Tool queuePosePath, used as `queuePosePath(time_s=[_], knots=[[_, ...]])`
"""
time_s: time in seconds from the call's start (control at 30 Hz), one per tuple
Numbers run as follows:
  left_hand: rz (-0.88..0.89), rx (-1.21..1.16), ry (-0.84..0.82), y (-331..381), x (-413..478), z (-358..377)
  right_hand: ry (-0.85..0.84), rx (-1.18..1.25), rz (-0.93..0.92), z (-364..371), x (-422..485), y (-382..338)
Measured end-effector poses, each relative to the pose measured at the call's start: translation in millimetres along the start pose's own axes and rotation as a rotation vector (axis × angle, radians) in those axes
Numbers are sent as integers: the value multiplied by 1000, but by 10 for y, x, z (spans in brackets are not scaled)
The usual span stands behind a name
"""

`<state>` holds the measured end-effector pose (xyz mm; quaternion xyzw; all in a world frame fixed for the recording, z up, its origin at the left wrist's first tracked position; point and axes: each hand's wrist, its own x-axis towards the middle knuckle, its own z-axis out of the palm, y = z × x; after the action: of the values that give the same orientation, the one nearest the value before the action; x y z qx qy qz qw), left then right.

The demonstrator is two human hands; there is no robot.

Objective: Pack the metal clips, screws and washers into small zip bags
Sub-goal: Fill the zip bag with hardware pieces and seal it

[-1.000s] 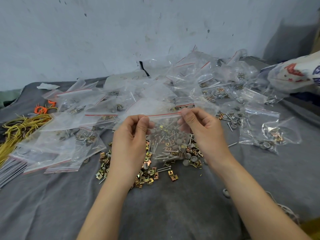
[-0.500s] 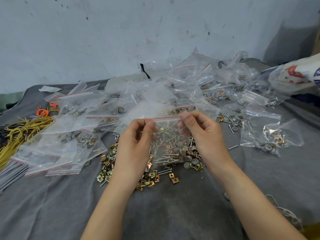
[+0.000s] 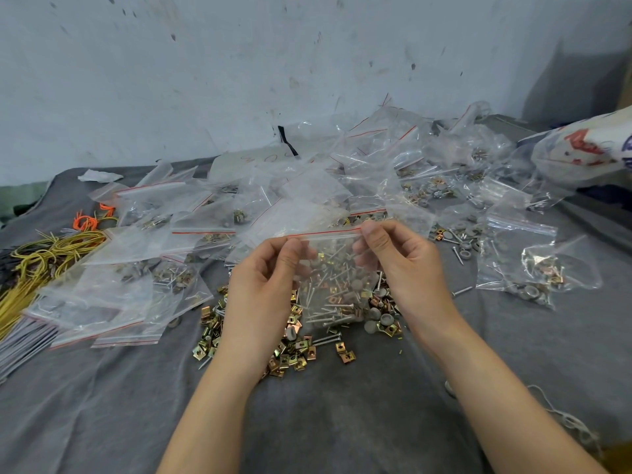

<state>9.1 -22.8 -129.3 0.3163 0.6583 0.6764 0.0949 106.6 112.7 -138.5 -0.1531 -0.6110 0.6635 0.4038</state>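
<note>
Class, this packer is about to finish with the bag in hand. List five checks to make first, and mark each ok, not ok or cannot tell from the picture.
1. Both the left hand and the right hand pinch the bag at its zip strip: ok.
2. Whole zip strip pressed shut: cannot tell.
3. Parts already inside the bag: cannot tell; the loose pile shows through the clear plastic.
4. Bag held upright, zip strip on top: ok.
5. Bare cloth in front of the pile to set the bag down: ok.
</note>
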Motion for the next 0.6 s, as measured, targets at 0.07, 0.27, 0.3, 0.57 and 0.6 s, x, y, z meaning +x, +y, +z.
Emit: queuePosePath(time_s=[0.07,0.27,0.3,0.57,0.6], knots=[[10,14,8,2,0,0,0,-3,5,0,0,0],[23,29,-5,15,-16,8,9,-5,2,-11,0,14],[19,18,-11,19,-19,10,8,0,5,-12,-1,18],[16,19,1,16,-14,10,-18,-7,2,4,-18,23],[14,35,12,14,-15,13,-20,-9,0,3,-16,19]])
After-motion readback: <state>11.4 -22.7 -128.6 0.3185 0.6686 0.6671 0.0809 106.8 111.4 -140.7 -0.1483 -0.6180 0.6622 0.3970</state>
